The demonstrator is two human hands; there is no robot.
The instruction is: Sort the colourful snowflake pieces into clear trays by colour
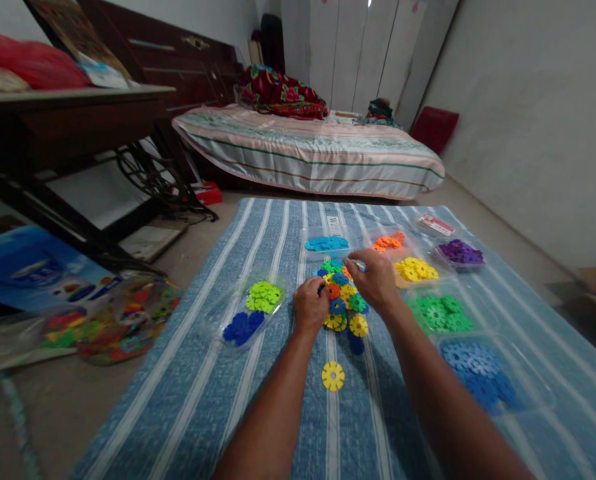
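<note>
A joined cluster of plastic snowflake discs (345,300) in orange, yellow, green and blue lies in the middle of a blue striped cloth (278,400). My left hand (309,305) is closed on the cluster's left edge. My right hand (375,279) covers its upper right part, fingers curled over the discs. A single yellow disc (333,376) lies loose on the cloth just below the cluster. A dark blue disc (357,345) sticks out at the cluster's lower end.
Clear trays of sorted discs ring the cluster: lime and dark blue (253,310) at left, light blue (327,244), orange (388,243), yellow (416,269), purple (460,253), green (441,313), blue (478,373) at right. A bag of mixed discs (123,323) lies on the floor. Bed (308,150) behind.
</note>
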